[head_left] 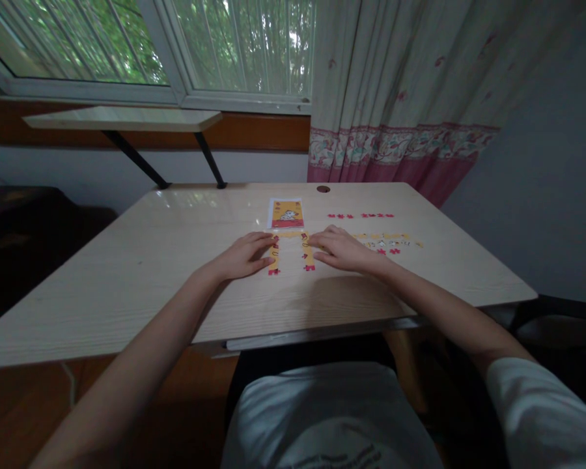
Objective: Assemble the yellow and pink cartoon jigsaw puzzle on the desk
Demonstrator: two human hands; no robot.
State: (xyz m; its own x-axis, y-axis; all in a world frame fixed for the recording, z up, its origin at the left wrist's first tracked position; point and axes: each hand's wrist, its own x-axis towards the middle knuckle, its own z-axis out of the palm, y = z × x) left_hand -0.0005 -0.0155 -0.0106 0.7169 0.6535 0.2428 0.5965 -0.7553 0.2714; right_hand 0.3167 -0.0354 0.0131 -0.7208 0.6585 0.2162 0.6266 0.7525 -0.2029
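Joined jigsaw puzzle pieces (290, 234) lie on the desk as a three-sided frame, yellow at the top and down both sides with red lower ends. My left hand (248, 254) rests flat beside the left strip, its fingertips touching the edge. On the other side, my right hand (339, 249) lies with fingers stretched out against the right strip. Just above the frame is a picture card (287, 213) showing a white cartoon dog on yellow and red. The middle of the frame shows bare wood.
Loose red pieces (361, 215) form a row at the back right of the desk (127, 286). Yellow, white and red pieces (393, 244) lie beyond my right hand. A raised shelf (127, 119) on black legs stands at the back left, before a window; a curtain (371, 143) hangs behind.
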